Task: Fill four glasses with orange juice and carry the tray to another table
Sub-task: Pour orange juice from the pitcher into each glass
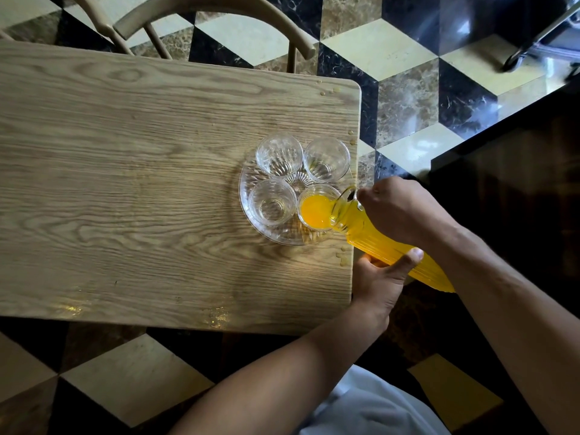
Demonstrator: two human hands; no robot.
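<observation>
Pouring first of four: ribbed juice jug (386,243) tilted over near-right glass (317,208) on glass tray (251,221), worktop's right end. Right hand (405,208) grips neck; left hand (381,277) cradles body, thumb over. Next: level jug, shift to an empty glass.

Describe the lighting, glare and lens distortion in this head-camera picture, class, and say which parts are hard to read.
Head view: wide-angle bending curves the table edges; light from the upper right puts glare on the glossy floor; the dark area at right is underexposed and unreadable; bright caustic patches lie near the table's near edge; the tray and clear glasses show only through reflections.
</observation>
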